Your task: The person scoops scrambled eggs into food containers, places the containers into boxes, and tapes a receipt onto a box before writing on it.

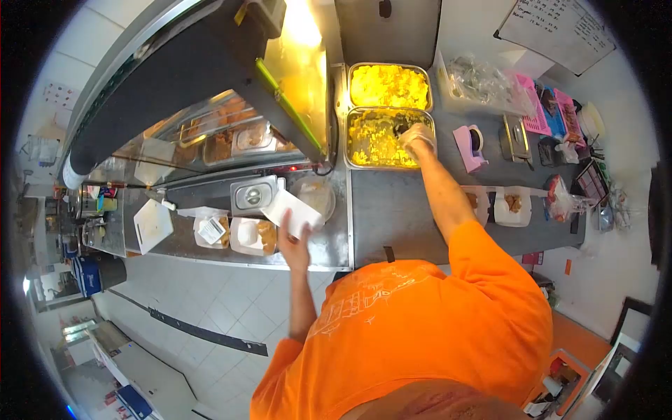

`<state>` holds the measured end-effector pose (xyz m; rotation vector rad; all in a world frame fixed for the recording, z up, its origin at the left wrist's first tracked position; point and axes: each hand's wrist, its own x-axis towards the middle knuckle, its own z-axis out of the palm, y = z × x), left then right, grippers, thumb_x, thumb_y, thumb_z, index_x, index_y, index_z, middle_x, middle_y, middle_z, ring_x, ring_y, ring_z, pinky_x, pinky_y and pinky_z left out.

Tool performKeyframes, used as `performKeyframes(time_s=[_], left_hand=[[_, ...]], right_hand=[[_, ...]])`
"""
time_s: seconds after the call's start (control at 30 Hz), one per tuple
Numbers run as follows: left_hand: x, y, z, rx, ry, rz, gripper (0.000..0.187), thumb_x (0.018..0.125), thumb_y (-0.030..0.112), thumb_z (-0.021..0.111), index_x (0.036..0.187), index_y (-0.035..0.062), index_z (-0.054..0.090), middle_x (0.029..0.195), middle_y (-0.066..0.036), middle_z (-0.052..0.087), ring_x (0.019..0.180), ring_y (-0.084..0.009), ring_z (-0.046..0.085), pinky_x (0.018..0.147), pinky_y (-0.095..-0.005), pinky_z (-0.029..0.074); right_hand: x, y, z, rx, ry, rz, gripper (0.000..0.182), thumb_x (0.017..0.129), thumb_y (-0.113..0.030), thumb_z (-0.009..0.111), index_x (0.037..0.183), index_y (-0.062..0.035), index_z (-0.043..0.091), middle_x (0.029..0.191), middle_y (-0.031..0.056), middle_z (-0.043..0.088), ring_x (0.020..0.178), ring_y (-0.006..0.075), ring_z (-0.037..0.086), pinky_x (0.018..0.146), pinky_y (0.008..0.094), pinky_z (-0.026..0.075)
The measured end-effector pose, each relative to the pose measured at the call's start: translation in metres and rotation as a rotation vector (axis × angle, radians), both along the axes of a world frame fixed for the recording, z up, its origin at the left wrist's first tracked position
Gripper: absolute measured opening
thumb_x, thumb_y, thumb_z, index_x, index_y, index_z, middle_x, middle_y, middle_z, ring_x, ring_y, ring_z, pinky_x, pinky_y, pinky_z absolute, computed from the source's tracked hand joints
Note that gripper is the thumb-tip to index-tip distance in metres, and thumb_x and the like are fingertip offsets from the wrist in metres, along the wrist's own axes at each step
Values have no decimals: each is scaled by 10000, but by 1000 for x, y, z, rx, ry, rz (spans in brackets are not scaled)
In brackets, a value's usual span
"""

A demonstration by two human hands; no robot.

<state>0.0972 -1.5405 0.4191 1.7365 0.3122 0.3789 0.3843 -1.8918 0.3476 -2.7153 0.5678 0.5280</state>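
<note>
My left hand (pixel 294 246) grips a white takeaway box (pixel 292 212) by its near side, over the counter. My right hand (pixel 418 140), in a clear glove, reaches into the front metal tray (pixel 390 166), its fingers closed around something dark that is too small to make out. Scattered yellow food (pixel 371 136) lies in this tray, with the bottom showing in places. Behind it stands a second tray heaped with yellow food (pixel 389 87). Beside my left hand are an open white box with brown food (pixel 267 236) and a lidded steel container (pixel 253 194).
A glass display case (pixel 231 119) rises at the left. To the right are a pink tape dispenser (pixel 467 149), a steel container (pixel 516 138), a bin of plastic bags (pixel 483 84), pink baskets (pixel 533 105) and an open food box (pixel 512 206).
</note>
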Motion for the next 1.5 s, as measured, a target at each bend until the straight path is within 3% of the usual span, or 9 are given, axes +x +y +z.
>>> performKeyframes(time_s=[0.1, 0.3, 0.67, 0.73, 0.8, 1.07, 1.23, 1.33, 1.5], left_hand=[[-19, -52, -41, -94, 215, -58, 527, 884, 37, 707, 1382, -2, 538, 1346, -138, 580, 1013, -177, 629, 864, -292, 534], [28, -130, -122, -690, 689, -500, 519, 983, 367, 598, 1402, 66, 539, 1290, -60, 621, 1117, -168, 603, 939, -291, 459], [158, -212, -144, -1058, 899, -520, 567, 976, 514, 532, 1366, 104, 513, 1269, -45, 632, 1174, -180, 577, 1003, -352, 406], [158, -209, -146, -1013, 904, -507, 598, 967, 514, 551, 1387, 92, 498, 1248, -36, 635, 1107, -185, 601, 985, -340, 418], [154, -199, -141, -981, 925, -498, 583, 975, 465, 565, 1403, 76, 493, 1256, -42, 632, 1124, -179, 597, 979, -344, 427], [112, -158, -65, -449, 277, -542, 660, 847, -25, 727, 1448, 9, 455, 1375, -107, 547, 1205, -178, 559, 966, -322, 511], [93, -131, -10, -332, 42, -519, 742, 840, -81, 709, 1495, 43, 385, 1410, -111, 487, 1167, -182, 587, 941, -302, 533], [80, -115, -12, -465, 104, -583, 763, 834, -93, 709, 1502, 52, 370, 1387, -114, 500, 1167, -198, 593, 941, -305, 542], [62, -102, -11, -373, 124, -684, 777, 823, -98, 715, 1501, 56, 367, 1389, -123, 497, 1160, -209, 603, 918, -313, 563]], right_hand=[[29, 0, -34, 149, 123, 234, 340, 737, -334, 748, 918, -46, 751, 1035, 197, 724, 993, 355, 698, 836, 437, 553], [103, -36, 31, 340, -243, 92, 799, 873, -465, 620, 1512, -89, 321, 1260, 243, 633, 1048, 334, 680, 849, 450, 533], [159, -17, 12, -197, 297, 609, 334, 857, -365, 675, 1033, -96, 763, 1030, 160, 740, 957, 315, 713, 777, 458, 555], [174, -24, -14, -117, 201, 591, 319, 857, -306, 677, 1112, -124, 740, 1080, 158, 731, 949, 308, 713, 769, 443, 564], [209, -45, -94, -407, 67, 1276, 482, 845, -267, 683, 1317, -183, 631, 1168, 163, 704, 970, 299, 706, 833, 444, 566], [107, -55, 83, 1188, -49, -284, 385, 862, -427, 764, 1092, -129, 680, 877, 35, 652, 718, 112, 530, 681, 283, 465], [-51, -89, 155, 1074, -220, -103, 261, 852, -303, 785, 972, -85, 704, 733, -9, 546, 659, 121, 535, 612, 279, 458], [-148, -148, 92, 534, -367, 509, 372, 865, -326, 757, 1105, -53, 679, 884, 24, 620, 784, 113, 617, 645, 283, 497], [-255, -124, 85, 902, 168, -416, 478, 884, -309, 721, 1250, -37, 576, 1019, 103, 678, 907, 212, 663, 751, 360, 548]])
